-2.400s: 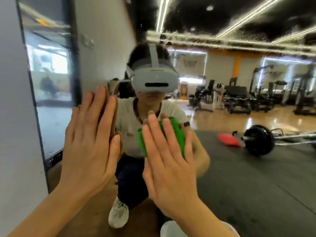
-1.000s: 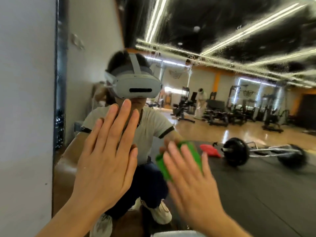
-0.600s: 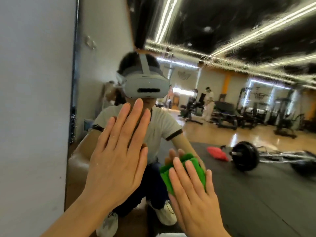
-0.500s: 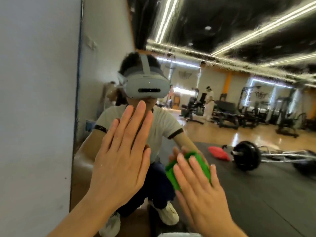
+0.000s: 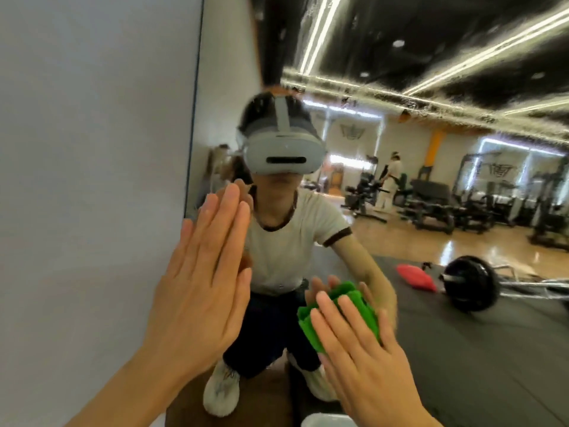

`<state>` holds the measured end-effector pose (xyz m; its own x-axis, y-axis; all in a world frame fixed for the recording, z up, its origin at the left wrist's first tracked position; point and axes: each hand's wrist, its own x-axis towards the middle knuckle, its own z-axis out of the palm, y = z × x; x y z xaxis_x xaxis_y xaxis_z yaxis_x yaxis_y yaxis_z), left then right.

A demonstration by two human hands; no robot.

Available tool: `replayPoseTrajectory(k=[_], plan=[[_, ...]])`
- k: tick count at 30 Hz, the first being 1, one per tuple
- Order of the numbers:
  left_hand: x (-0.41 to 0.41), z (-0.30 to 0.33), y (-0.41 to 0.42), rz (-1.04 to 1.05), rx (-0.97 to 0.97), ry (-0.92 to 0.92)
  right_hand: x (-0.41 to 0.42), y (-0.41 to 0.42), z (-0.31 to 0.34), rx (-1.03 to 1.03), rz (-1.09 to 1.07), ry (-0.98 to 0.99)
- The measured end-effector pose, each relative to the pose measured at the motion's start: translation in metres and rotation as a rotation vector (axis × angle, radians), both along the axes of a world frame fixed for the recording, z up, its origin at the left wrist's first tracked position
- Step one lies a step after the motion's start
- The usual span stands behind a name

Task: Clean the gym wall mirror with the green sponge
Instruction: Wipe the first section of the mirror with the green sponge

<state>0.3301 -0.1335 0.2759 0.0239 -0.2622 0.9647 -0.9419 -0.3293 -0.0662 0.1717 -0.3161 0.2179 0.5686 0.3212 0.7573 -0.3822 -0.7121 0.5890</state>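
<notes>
Green sponge (image 5: 338, 312) lower on mirror (image 5: 462, 349)

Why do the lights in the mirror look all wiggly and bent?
In the head view, the mirror is streaky near its top, so the reflected ceiling light strips look ragged; the wide-angle lens also bends the mirror edge. The shiny wooden floor shows glare, the far gym machines are soft, and the right hand pressing the green sponge looks slightly blurred.
</notes>
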Motion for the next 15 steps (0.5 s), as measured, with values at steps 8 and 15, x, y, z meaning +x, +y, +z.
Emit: replayPoseTrajectory(k=[8,15], plan=[[0.012,0.000,-0.005,0.024,-0.004,0.025,0.050,0.037,0.147,0.282,0.219,-0.438],[0.014,-0.001,-0.005,0.017,-0.005,0.009,0.030,0.025,-0.013,0.067,0.057,-0.088]])
